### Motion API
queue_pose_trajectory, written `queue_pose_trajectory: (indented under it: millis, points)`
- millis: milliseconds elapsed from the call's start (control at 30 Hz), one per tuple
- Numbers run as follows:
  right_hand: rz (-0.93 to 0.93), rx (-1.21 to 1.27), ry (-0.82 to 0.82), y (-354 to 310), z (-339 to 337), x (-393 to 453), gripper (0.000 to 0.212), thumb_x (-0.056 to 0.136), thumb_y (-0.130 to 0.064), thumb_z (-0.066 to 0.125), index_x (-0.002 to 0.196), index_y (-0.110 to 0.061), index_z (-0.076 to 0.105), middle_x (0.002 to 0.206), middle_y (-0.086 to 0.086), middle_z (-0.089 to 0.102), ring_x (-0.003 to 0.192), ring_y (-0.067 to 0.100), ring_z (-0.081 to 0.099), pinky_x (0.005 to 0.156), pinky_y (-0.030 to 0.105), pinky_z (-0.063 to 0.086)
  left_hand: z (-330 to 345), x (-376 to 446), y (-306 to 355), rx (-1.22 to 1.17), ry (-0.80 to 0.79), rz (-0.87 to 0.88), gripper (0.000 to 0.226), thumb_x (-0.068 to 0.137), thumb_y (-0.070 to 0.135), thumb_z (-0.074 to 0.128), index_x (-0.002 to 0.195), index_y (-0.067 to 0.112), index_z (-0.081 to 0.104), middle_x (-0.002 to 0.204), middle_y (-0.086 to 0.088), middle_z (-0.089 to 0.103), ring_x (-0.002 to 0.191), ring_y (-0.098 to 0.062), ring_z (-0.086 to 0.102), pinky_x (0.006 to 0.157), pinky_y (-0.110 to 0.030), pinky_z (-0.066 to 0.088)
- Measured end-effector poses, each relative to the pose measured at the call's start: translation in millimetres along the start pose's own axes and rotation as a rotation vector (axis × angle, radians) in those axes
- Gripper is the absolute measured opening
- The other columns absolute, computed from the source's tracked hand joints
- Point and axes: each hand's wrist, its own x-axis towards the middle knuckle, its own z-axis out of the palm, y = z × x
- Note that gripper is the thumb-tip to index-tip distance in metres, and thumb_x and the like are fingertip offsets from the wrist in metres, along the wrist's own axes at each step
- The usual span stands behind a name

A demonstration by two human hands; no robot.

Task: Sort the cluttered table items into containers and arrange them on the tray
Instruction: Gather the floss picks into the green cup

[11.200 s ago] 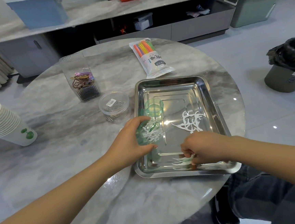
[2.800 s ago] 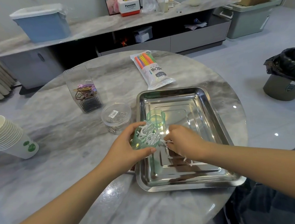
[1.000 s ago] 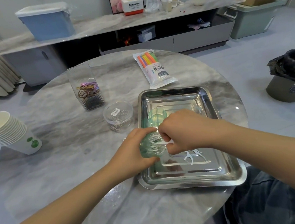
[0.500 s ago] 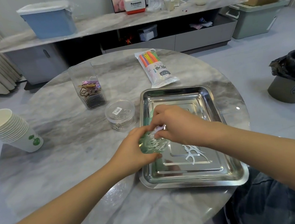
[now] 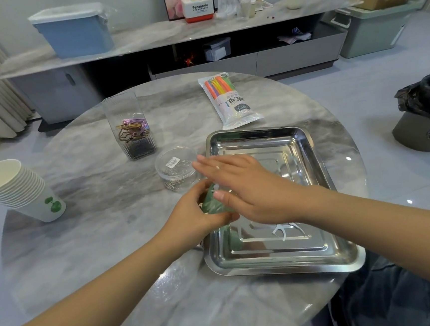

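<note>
My left hand (image 5: 195, 214) grips a small translucent green jar (image 5: 212, 202) at the left rim of the steel tray (image 5: 322, 179). My right hand (image 5: 244, 186) lies flat over the jar's mouth with straight fingers, hiding what is inside. A few white floss picks (image 5: 285, 230) lie on the tray floor beside my right wrist. A round clear tub of paper clips (image 5: 176, 166) stands just left of the tray. A tall clear box of hair clips (image 5: 132, 131) stands further back on the left.
A packet of coloured straws (image 5: 227, 98) lies behind the tray. A stack of white paper cups (image 5: 16, 190) lies tipped at the table's left edge. A black-lined bin (image 5: 425, 113) stands on the floor to the right, and a low cabinet behind the table.
My right hand, which was pinching floss picks at the jar's mouth, has opened and now lies flat over the jar. My left hand keeps its grip on the jar.
</note>
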Motion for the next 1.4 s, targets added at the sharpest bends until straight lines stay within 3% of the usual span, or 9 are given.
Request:
queue_pose_trajectory:
  millis: [233, 400, 500, 634, 767, 901, 1034, 1134, 1401]
  points:
    - [0.023, -0.096, -0.024, 7.2, -0.7, -2.7, 0.065, 0.091, -0.052, 0.008, 0.150, -0.026, -0.002, 0.158, -0.008, 0.004, 0.144, 0.011, -0.012, 0.112, 0.027, -0.011, 0.6, 1.3, -4.7, 0.121, 0.029, 0.057, 0.082, 0.058, 0.032, 0.084, 0.131, 0.022, 0.048, 0.122, 0.009, 0.059, 0.107, 0.002, 0.058, 0.087, -0.013, 0.046]
    - [0.067, -0.082, -0.129, 8.9, -0.2, -4.6, 0.068, 0.084, -0.062, 0.003, 0.147, -0.037, -0.007, 0.157, -0.004, -0.014, 0.142, 0.012, -0.023, 0.112, 0.031, -0.013, -1.5, 0.9, -0.9, 0.066, 0.086, 0.066, 0.065, 0.061, 0.027, 0.081, 0.119, 0.033, 0.053, 0.115, 0.009, 0.063, 0.102, 0.004, 0.060, 0.084, -0.013, 0.048]
    - [0.078, 0.080, -0.046, 8.1, -5.0, -6.1, 0.056, 0.095, -0.052, 0.027, 0.143, -0.047, -0.002, 0.157, -0.002, -0.016, 0.144, 0.011, -0.015, 0.113, 0.031, -0.004, -3.1, 1.6, -1.5, 0.094, 0.109, 0.048, 0.063, 0.060, 0.029, 0.082, 0.115, 0.032, 0.052, 0.113, 0.012, 0.061, 0.102, 0.003, 0.058, 0.083, -0.012, 0.045]
    - [0.064, 0.182, 0.148, 7.9, -5.2, -2.4, 0.062, 0.097, -0.032, 0.037, 0.149, -0.024, 0.005, 0.158, -0.003, 0.001, 0.144, 0.003, 0.000, 0.115, 0.017, 0.001, -3.8, 3.3, -3.0, 0.130, 0.105, 0.053, 0.077, 0.056, 0.033, 0.079, 0.127, 0.021, 0.051, 0.116, 0.004, 0.060, 0.105, -0.009, 0.059, 0.092, -0.026, 0.049]
    - [0.067, 0.144, -0.041, 7.5, 5.9, -4.4, 0.057, 0.101, -0.027, 0.034, 0.150, -0.017, 0.006, 0.158, -0.002, 0.005, 0.137, -0.006, -0.001, 0.109, 0.006, -0.005, -4.6, 3.2, -6.0, 0.146, 0.118, 0.058, 0.080, 0.056, 0.033, 0.079, 0.130, 0.024, 0.050, 0.120, 0.005, 0.060, 0.107, -0.006, 0.059, 0.094, -0.026, 0.049]
    - [0.064, 0.177, 0.043, 5.8, 4.0, -5.1, 0.059, 0.099, -0.032, 0.031, 0.149, -0.017, 0.004, 0.156, -0.006, 0.000, 0.138, -0.006, -0.006, 0.109, 0.005, -0.007, -6.9, 3.6, -5.0, 0.083, 0.133, 0.058, 0.065, 0.062, 0.021, 0.084, 0.119, 0.031, 0.053, 0.115, 0.007, 0.062, 0.100, 0.001, 0.061, 0.084, -0.013, 0.048]
    - [0.027, 0.146, -0.035, 6.2, 7.5, -7.0, 0.061, 0.096, -0.036, 0.029, 0.150, -0.016, 0.008, 0.158, -0.004, 0.002, 0.141, -0.002, -0.008, 0.112, 0.010, -0.006, -6.6, 3.6, -6.2, 0.100, 0.135, 0.076, 0.065, 0.055, 0.044, 0.075, 0.114, 0.046, 0.048, 0.120, 0.010, 0.059, 0.107, 0.003, 0.058, 0.092, -0.020, 0.048]
    - [0.027, 0.230, 0.043, 5.1, 5.5, -8.4, 0.059, 0.099, -0.025, 0.038, 0.150, -0.018, 0.008, 0.157, -0.005, -0.001, 0.142, -0.002, -0.005, 0.114, 0.012, -0.001, -5.8, 4.8, -10.9, 0.127, 0.135, 0.082, 0.068, 0.056, 0.042, 0.075, 0.119, 0.039, 0.049, 0.120, 0.006, 0.059, 0.107, -0.003, 0.059, 0.095, -0.031, 0.050]
    - [0.023, 0.205, -0.003, 10.0, 4.1, -9.8, 0.059, 0.098, -0.027, 0.032, 0.149, -0.017, 0.005, 0.158, -0.004, -0.001, 0.141, -0.003, -0.010, 0.112, 0.010, -0.007, -3.9, 4.5, -9.3, 0.131, 0.131, 0.092, 0.069, 0.059, 0.033, 0.077, 0.122, 0.033, 0.050, 0.119, 0.010, 0.059, 0.107, 0.001, 0.057, 0.091, -0.017, 0.046]
